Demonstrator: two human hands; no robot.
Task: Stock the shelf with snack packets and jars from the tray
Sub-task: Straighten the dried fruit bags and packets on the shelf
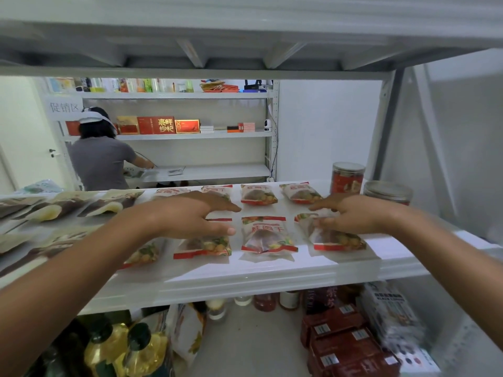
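Shelving of white metal fills the view, and its middle shelf point(245, 278) lies under both grips, which stretch over it from the near edge. Far beyond the grips, through the open back, stands a far rack point(190, 134) carrying red gift boxes, and a person in a grey shirt point(100, 161) faces it. Below the grips, on the lower level, yellow oil bottles point(122, 349) stand under the left forearm and dark red boxes point(340, 338) are stacked under the right one. On the outer side of the left grip, brown-and-yellow packets point(54, 208) lie overlapping along the shelf. The left grip point(190, 216) is palm down, fingers straight and thumb held apart from them, over the upper half of the left packet point(204, 247), a clear snack packet with red edges; whether it presses the film cannot be told. The right grip point(353, 216) pinches the upper part of the right packet point(337, 239), thumb on the film and index finger stretched out above it, while the packet's lower end rests on the shelf. Between the two grips the middle packet point(268, 235) lies flat near the front edge, apart from both, red characters on its face. Beyond the fingertips four more of the same kind form a back row point(258, 195), the two on the left partly hidden by the left grip. Beyond the right grip, at the back corner, stands a red jar point(347, 178) with a clear lid, and just beside it, nearer the right wrist, a second jar point(388, 191) shows little more than its lid.
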